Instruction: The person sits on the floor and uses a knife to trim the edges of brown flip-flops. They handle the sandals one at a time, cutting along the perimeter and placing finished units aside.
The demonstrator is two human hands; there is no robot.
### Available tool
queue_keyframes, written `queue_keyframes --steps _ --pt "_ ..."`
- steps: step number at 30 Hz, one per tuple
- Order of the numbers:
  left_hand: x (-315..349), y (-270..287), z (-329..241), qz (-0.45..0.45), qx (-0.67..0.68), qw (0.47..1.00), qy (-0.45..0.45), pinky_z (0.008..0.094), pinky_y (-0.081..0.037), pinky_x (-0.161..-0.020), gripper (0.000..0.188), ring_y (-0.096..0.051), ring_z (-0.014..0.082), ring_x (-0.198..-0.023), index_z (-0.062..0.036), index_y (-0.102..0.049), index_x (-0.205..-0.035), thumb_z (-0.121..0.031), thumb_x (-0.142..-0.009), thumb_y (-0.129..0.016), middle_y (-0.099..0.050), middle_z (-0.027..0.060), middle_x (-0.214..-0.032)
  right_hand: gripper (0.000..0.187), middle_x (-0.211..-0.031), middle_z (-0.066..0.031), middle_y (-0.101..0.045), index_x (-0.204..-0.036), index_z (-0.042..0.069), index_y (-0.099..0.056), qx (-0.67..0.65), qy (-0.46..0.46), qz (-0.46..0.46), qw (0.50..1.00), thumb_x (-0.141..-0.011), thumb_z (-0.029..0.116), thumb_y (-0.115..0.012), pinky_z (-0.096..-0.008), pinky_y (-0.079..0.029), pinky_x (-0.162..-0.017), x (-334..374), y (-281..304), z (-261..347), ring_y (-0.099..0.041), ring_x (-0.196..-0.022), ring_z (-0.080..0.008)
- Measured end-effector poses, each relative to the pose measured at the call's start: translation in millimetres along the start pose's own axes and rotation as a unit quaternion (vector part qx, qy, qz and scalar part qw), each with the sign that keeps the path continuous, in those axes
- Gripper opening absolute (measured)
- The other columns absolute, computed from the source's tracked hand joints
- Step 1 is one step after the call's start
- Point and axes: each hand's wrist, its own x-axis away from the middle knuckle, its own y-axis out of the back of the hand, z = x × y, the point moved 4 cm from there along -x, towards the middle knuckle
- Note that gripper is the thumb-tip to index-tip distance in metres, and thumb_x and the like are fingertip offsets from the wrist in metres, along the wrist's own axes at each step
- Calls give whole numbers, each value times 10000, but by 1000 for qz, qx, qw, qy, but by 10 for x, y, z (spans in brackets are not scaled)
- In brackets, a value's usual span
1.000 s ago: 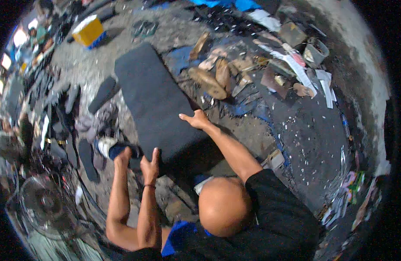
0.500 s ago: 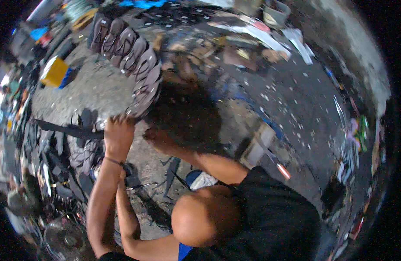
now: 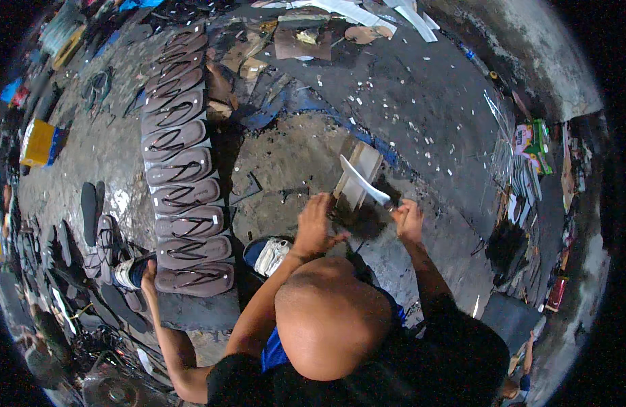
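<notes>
My right hand is closed round the handle of a knife, its pale, curved blade pointing up and left. The blade crosses over a small pale board on the floor. Near the board's lower left corner is my left hand, its fingers stretched out and thumb apart, with nothing visible in it. To the left, a long row of overlapping brown thong sandals lies with straps facing up. My feet, in dark shoes with white laces, stand either side of the row's near end.
A yellow and blue box stands at far left. Dark sole pieces and scraps crowd the left side. Small white bits dot the dark floor at right, near a pink and green package. Brown sheet material lies at the back.
My left hand has left the sandal row's near end and moved right beside the board. My right hand has taken hold of the knife. The view has swung right.
</notes>
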Motion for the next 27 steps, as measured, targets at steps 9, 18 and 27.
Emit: queue_keyframes --steps 9,18,27 --pt "-232 -604 119 -2 -34 997 65 457 -269 -1113 1096 -303 382 -1356 19 -160 -1464 -342 -663 -814 -267 216 -1491 489 -1113 -186 -494 -1236 -12 -379 -46 87 -19 995 -885 226 -622 -386 -446 -860 602 -365 335 -533 -987 -287" --pt "-510 320 722 -6 3 995 98 458 -337 -1069 1023 -392 425 -1233 2 -283 -1405 -143 -544 -817 -402 233 -1361 433 -839 -67 -614 -1262 36 -409 -447 -163 128 870 -945 268 -593 -272 -491 -483 -205 -124 1406 -573 -569 -144" --pt "-580 749 1185 -70 1 996 63 467 -259 -1136 1031 -289 422 -1344 -10 -256 -1439 -114 -582 -820 -343 216 -1436 399 -816 -55 -612 -1062 52 -562 -455 -216 216 837 -920 422 -606 -280 -514 -481 -658 -927 2080 -617 -618 -135"
